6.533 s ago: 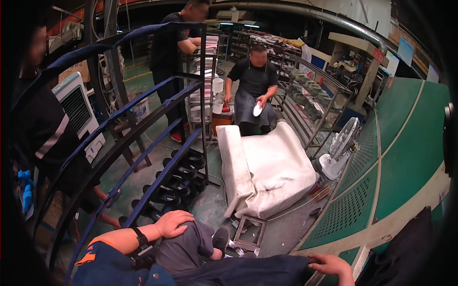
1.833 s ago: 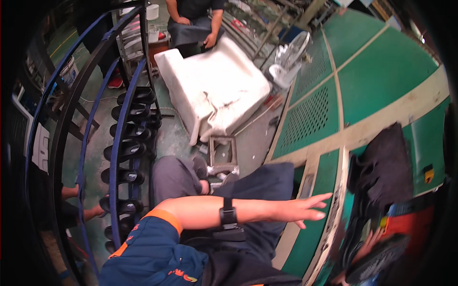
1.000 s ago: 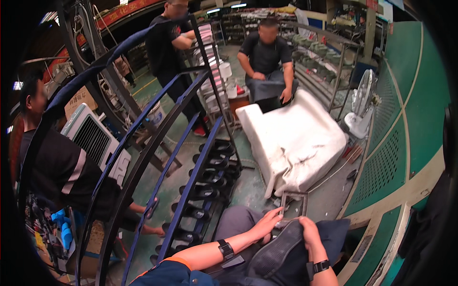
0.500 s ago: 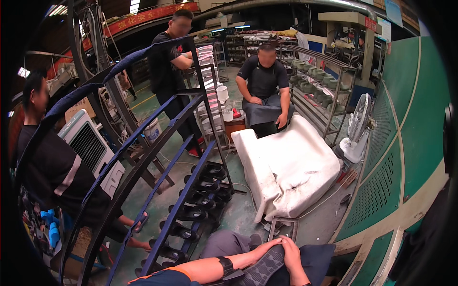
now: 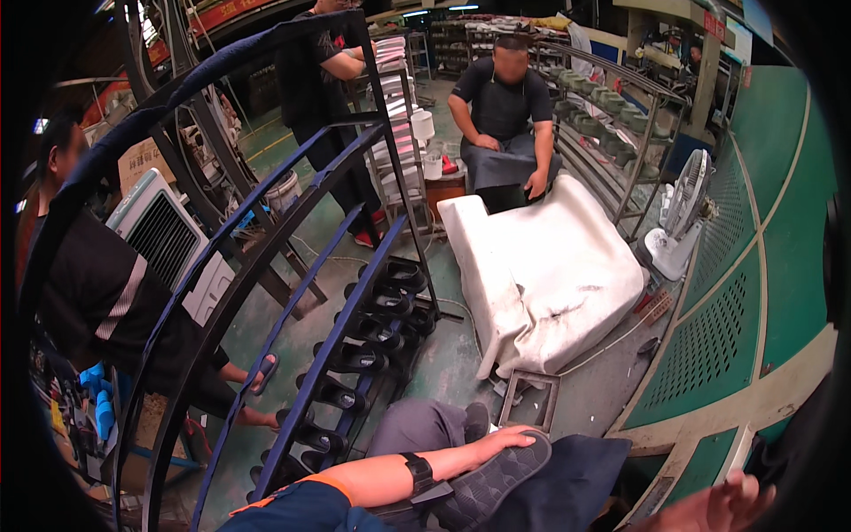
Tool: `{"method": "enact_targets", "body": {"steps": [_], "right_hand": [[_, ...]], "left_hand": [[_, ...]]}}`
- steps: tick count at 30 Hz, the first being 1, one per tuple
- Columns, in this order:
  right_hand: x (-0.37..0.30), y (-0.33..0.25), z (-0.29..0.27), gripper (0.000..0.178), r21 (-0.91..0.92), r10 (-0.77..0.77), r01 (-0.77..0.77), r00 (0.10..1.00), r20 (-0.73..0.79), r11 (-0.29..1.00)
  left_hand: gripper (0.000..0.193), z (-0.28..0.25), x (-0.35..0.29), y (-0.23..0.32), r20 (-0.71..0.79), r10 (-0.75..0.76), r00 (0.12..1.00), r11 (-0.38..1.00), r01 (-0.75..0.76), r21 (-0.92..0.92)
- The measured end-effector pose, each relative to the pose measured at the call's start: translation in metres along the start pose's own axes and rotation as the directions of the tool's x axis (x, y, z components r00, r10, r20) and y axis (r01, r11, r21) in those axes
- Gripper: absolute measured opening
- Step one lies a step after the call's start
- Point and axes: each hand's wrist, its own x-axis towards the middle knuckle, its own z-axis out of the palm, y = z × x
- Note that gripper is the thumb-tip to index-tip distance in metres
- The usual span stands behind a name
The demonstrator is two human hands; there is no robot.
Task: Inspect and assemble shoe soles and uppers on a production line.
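A dark grey slipper (image 5: pixel 496 483) is over my lap, its patterned sole facing up. My left hand (image 5: pixel 501 443) grips its far edge near the toe end, fingers pointing right; the slipper's other side is hidden. A black band (image 5: pixel 419 474) is round my left wrist. Away from the slipper, at the lower right, my right hand (image 5: pixel 722 507) is raised with its fingers apart and loosely bent. It is slightly blurred and holds nothing that I can see. Dark blue cloth (image 5: pixel 576 474) covers my lap beneath the slipper.
To the left, a blue-padded metal rack (image 5: pixel 306 390) carries several black slippers (image 5: pixel 359 357). Ahead stand a white-covered block (image 5: pixel 550 275) and a small metal frame (image 5: pixel 529 399). Green panels (image 5: pixel 718 337) and a fan (image 5: pixel 683 213) are at right. Three people are nearby, one seated (image 5: pixel 505 115).
My right hand has left the slipper's toe end and moved right and down. My left hand keeps hold of the slipper. The view has tilted down a little.
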Motion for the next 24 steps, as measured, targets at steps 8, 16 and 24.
{"method": "enact_targets", "body": {"steps": [8, 16, 24], "right_hand": [[-0.182, 0.094, -0.002, 0.057, 0.03, 0.977, -0.977, 0.213, 0.009, 0.212], [-0.268, 0.082, -0.014, 0.035, -0.186, 0.963, -0.98, -0.121, 0.241, -0.076], [-0.266, 0.087, -0.005, 0.034, -0.06, 0.938, -0.971, -0.237, 0.251, -0.229]], "left_hand": [[0.06, 0.006, 0.0, -0.008, -0.021, 0.037, 0.999, 0.997, -0.036, 0.063], [0.074, -0.008, 0.008, -0.023, -0.125, 0.232, 0.965, 0.947, -0.194, 0.255], [0.056, -0.022, 0.019, -0.021, -0.236, 0.114, 0.965, 0.985, -0.141, -0.102]]}}
